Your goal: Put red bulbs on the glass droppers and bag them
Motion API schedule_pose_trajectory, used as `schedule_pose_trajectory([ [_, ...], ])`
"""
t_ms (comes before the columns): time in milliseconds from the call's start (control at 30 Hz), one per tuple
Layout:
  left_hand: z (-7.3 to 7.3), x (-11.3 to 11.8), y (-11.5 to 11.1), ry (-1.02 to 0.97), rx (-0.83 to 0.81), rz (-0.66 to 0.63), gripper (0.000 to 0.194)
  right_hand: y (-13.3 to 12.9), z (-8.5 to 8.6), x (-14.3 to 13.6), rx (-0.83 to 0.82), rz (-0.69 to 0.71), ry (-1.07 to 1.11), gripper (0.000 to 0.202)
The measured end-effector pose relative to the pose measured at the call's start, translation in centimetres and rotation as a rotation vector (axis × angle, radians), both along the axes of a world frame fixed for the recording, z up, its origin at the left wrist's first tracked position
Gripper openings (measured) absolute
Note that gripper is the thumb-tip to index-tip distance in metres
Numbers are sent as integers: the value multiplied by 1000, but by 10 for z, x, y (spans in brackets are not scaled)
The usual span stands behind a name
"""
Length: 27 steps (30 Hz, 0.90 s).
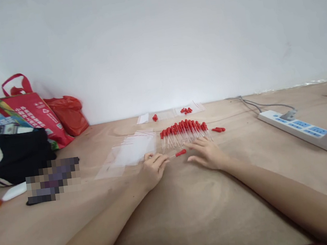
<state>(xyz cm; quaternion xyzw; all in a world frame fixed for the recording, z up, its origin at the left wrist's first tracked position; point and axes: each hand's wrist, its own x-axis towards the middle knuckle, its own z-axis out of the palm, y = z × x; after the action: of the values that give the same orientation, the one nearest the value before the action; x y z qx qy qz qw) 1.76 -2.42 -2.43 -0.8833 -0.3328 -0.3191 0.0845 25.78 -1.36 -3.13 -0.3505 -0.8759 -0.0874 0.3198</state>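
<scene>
My left hand [155, 169] is closed on the clear stem of a dropper [180, 153], whose red rubber bulb points to the right. Just right of that bulb, my right hand [206, 154] is open, fingers stretched toward the left and apart from it. Beyond both hands lies a fanned row of droppers [186, 131], red bulbs at the far side and clear stems toward me. A stack of clear zip bags [133, 148] spreads out to the left of the row. Two or so loose red bulbs [218, 130] rest at its right end.
Near the wall lie more red bulbs [186, 110] on clear bags and a red piece [155, 117]. A white power strip [301, 129] with plugged cables sits at right. At left are a red shopping bag [35, 114], a black bag [15, 156] and a pixelated dark object [54, 180].
</scene>
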Motion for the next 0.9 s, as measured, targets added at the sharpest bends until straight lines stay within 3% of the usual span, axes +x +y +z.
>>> schedule_pose_trajectory([
  [133, 7, -7, 8, -78, -9, 275, 15, 17, -1, 32, -41, -336, 186, 33],
  [267, 17, -4, 22, 32, -180, 556, 20, 34, -5, 66, -65, -724, 229, 28],
  [367, 22, 5, 36, 117, -305, 684, 23, 42, -8, 84, -140, -886, 240, 31],
  [567, 26, 21, 54, 142, -358, 756, 19, 46, -12, 92, -314, -891, 173, 34],
  [900, 17, 27, 53, 155, -382, 689, 17, 54, -18, 94, -317, -871, 145, 31],
])
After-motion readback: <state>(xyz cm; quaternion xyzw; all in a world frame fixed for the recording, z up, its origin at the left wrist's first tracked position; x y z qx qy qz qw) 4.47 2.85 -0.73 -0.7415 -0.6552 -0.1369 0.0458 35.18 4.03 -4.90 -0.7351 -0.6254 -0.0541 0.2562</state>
